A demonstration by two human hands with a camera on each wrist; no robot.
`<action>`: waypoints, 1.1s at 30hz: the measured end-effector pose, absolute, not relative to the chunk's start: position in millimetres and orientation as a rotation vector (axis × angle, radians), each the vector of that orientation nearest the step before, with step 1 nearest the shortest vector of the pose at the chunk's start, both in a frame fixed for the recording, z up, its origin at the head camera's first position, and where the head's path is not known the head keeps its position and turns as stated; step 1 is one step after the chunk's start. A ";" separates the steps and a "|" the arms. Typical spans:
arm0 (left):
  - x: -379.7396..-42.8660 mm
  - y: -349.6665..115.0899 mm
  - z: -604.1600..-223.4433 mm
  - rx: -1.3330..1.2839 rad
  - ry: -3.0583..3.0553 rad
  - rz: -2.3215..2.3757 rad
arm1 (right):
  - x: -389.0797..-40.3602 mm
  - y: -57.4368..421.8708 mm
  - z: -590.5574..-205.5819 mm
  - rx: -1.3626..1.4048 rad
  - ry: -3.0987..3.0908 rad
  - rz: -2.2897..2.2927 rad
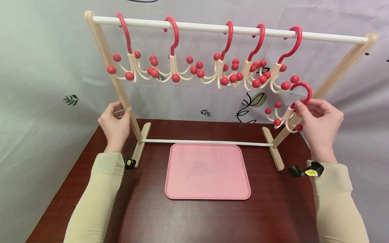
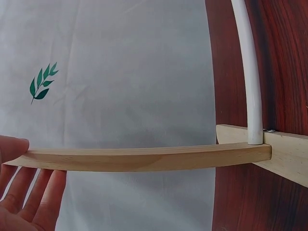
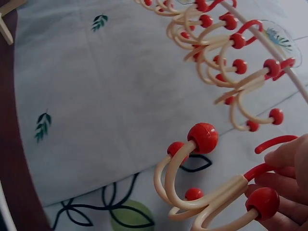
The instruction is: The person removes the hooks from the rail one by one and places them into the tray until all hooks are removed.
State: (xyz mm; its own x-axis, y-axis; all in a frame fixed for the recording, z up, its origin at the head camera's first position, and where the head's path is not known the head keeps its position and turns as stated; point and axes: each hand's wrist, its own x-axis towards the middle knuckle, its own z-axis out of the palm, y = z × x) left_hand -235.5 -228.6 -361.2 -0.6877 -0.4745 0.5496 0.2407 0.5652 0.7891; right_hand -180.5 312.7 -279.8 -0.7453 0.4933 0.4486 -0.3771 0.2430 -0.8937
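At the left, the left hand [image 1: 113, 126] holds the rack's left post [image 1: 104, 50] partway up, thumb on one side and fingers on the other. To the right of it, five hangers [image 1: 173, 64] with red hooks and red-tipped prongs hang in a row from the white rail [image 1: 200, 27]. Below them a white lower bar [image 1: 206, 142] joins the rack's feet, and a pink tray [image 1: 182, 185] lies on the table [image 1: 209, 222], on the near side of that bar. Patterned fabric [image 1: 188, 108] forms the far side.

At the right, the right hand [image 1: 323, 125] pinches a sixth hanger [image 1: 288, 113] between thumb and fingers at the lower part of its red hook. This hanger is below the rail, to the right of the row, and overlaps the right post [image 1: 345, 64] in the head view. Its long axis tilts: the prongs spread down and left from the fingers, while the hook curves up, its mouth toward the left. The right hand is the nearer one to it; the left is well apart.
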 end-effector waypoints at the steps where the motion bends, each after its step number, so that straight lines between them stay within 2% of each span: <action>1: -235.5 -228.7 -361.3 0.189 -2.022 -1.173 | -181.0 311.7 -284.2 -0.109 -1.854 1.559; 10: -236.1 -229.6 -360.5 0.189 -2.023 -1.173 | -182.3 292.3 -315.4 -0.106 -2.127 1.347; 16: -237.2 -230.7 -361.6 0.175 -2.011 -1.180 | -180.6 275.7 -331.3 -0.031 -2.144 1.365; 23: -237.0 -231.2 -362.0 0.180 -2.016 -1.177 | -159.3 228.6 -328.7 0.117 -2.173 1.421; 33: -237.2 -231.4 -362.4 0.183 -2.020 -1.178 | -149.6 187.9 -354.4 0.261 -2.289 1.555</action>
State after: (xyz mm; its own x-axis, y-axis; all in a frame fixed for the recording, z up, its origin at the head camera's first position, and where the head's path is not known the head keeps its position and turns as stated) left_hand -237.2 -231.4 -362.4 -0.6896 -0.4727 0.5486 0.2447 0.5609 0.7909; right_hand -149.6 187.9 -354.4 -0.9182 0.0487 0.3931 -0.3475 0.3772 -0.8585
